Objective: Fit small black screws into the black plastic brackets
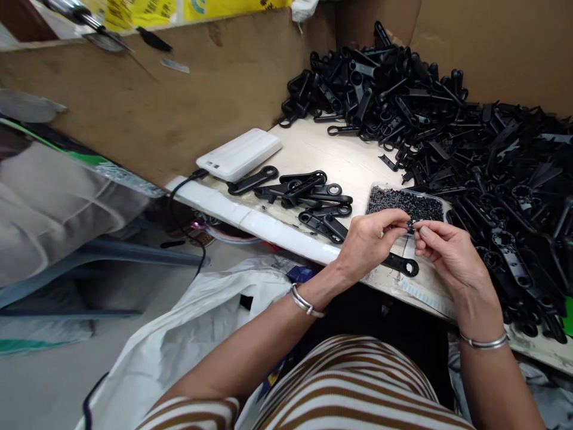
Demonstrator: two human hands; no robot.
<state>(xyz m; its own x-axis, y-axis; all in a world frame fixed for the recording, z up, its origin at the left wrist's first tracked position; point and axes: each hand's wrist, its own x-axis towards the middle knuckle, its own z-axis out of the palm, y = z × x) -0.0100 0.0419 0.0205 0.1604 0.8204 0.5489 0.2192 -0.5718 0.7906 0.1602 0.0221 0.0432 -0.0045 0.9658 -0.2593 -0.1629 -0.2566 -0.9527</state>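
Above the near edge of a clear tray (443,208) of tiny black parts (403,202), my two hands meet at the fingertips. My left hand (371,242) pinches a small black part (410,227) between thumb and forefinger. Against it, my right hand (452,254) is also closed in a pinch; whether it holds the same part or another tiny one I cannot make out. Beneath my left hand lies a black plastic handle-like piece with a ring end (405,265), partly hidden by the hand.
Left of the hands lies a small group of similar black ring-ended pieces (308,194). Behind it sits a white power bank (242,154) with a black cable (172,209). A large heap of black pieces (380,89) covers the back and right, against cardboard walls (492,54).
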